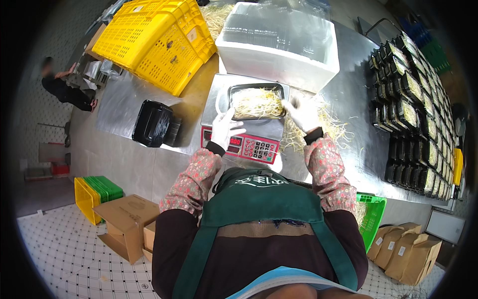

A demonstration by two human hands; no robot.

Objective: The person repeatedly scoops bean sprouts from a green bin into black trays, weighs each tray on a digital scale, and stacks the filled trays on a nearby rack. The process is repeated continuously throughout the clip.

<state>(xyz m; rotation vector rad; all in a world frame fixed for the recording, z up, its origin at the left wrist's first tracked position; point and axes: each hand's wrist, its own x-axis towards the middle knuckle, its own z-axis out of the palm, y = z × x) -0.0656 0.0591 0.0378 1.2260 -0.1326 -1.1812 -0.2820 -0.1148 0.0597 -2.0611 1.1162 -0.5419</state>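
A black plastic tray (256,118) of pale yellow bean sprouts (257,102) rests on the steel pan of a digital scale (211,112) with a red keypad panel. My left hand (225,129), in a white glove, is at the tray's near left corner with fingers spread. My right hand (305,114), gloved too and partly blurred, has its fingertips at the tray's right rim; nothing shows in its grasp. Beneath and around that hand, loose sprouts (336,129) lie heaped on the steel table (347,97).
Empty black trays (151,123) stand stacked at left. Behind the scale are a yellow crate (149,45) and a white foam box (272,65) of clear lids (276,30). Packed trays (414,112) rise at right. A green crate (375,220) is below the table; a person (65,88) stands far left.
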